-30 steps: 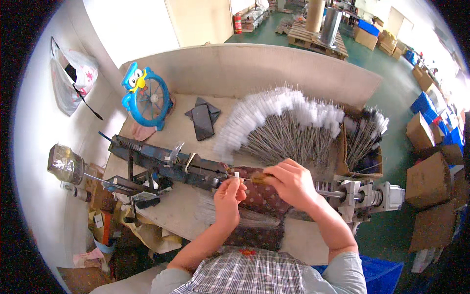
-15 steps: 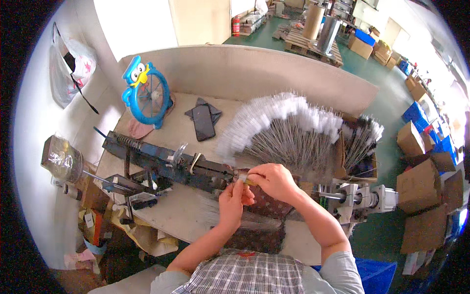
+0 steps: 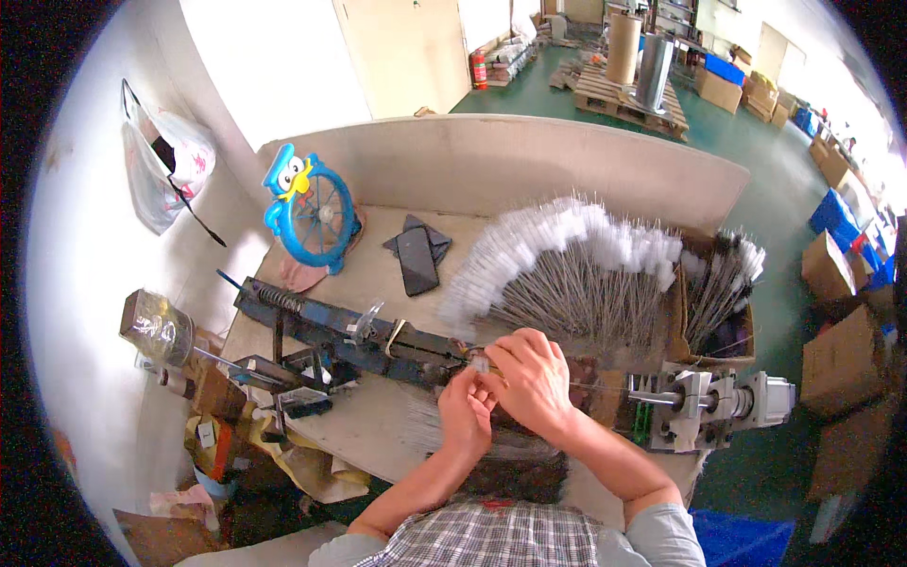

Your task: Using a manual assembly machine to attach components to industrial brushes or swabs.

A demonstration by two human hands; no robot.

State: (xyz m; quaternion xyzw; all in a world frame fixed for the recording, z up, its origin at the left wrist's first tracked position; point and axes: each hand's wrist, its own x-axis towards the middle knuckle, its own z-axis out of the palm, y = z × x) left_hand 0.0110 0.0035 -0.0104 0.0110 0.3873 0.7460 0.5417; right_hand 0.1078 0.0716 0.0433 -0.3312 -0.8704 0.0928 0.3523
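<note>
Both my hands meet at the right end of a long dark metal fixture (image 3: pixel 364 342). My left hand (image 3: pixel 465 411) is closed, thumb and fingertips pinched near a small whitish piece (image 3: pixel 480 364). From above, my right hand (image 3: pixel 534 380) curls its fingers over the same spot, hiding most of what lies between them. To the right, a thin wire (image 3: pixel 605 386) seems to run toward a motor-driven metal spindle (image 3: pixel 654 398). Behind my hands lies a wide fan of white-tipped wire brushes (image 3: pixel 567 269).
A cardboard box (image 3: pixel 685 307) at the right holds more brushes, some black. Toward the back sit a phone (image 3: pixel 417 260) on a dark cloth and a blue bird-shaped fan (image 3: pixel 316 219). A low board (image 3: pixel 529 161) edges the table. At the left stands a plastic-wrapped motor (image 3: pixel 156 326).
My right hand has turned further over the pinch point, its fingers more curled. The yellowish bit by its fingertips is now out of sight. The whole view has shifted slightly.
</note>
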